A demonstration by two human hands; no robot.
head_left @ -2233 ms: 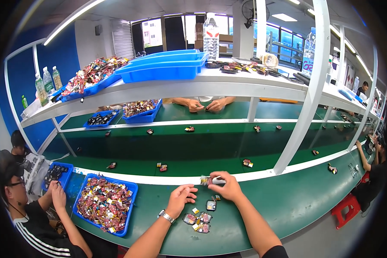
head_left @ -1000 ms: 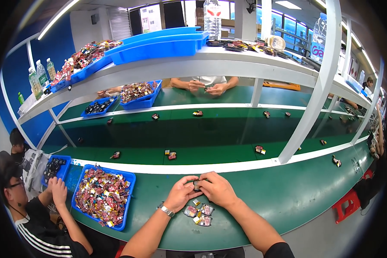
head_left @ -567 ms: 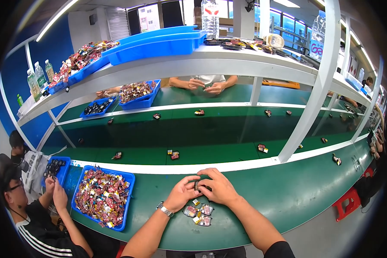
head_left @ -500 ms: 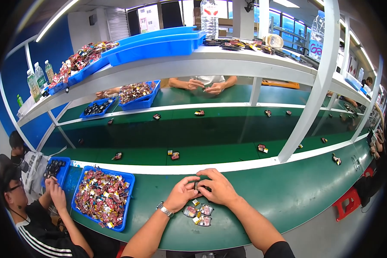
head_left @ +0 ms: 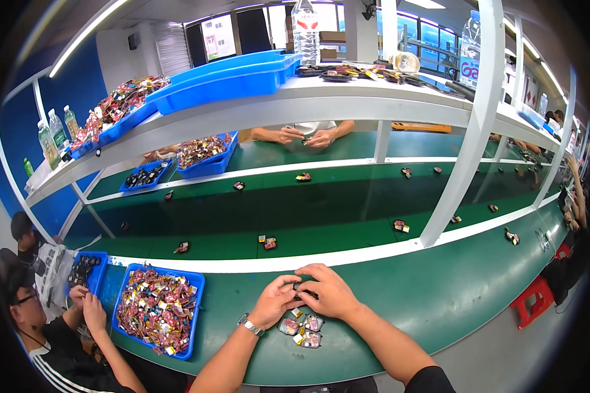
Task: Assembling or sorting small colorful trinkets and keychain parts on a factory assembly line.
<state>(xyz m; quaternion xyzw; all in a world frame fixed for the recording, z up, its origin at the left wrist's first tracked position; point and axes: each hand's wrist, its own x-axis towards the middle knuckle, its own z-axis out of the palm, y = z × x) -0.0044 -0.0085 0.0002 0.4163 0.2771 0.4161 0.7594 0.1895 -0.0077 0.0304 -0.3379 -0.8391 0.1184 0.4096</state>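
Note:
Over the green worktop point(head_left: 400, 308), both hands meet fingertip to fingertip around a small dark part point(head_left: 297, 286). My left hand point(head_left: 273, 303) pinches it from the left, a metal-banded watch on the wrist. My right hand point(head_left: 333, 293) curls over it from the right, and its fingers cover most of the part. Just below the hands lie several small dark-rimmed casings point(head_left: 312, 323) with red boards and yellow-white pieces inside. A small yellow-white piece point(head_left: 297, 313) sits at the top of that group.
A blue bin point(head_left: 200, 308) heaped with red and yellow-white electronic pieces stands left. Beyond it, a co-worker point(head_left: 59, 327) handles something near a bin of black parts point(head_left: 85, 270). A white rail point(head_left: 255, 264) borders the belt point(head_left: 321, 242); a post point(head_left: 462, 137) rises right.
My hands stay together on the dark part, with the right fingers slightly shifted. The co-worker's hands at left have come lower. The whole view has tilted a little.

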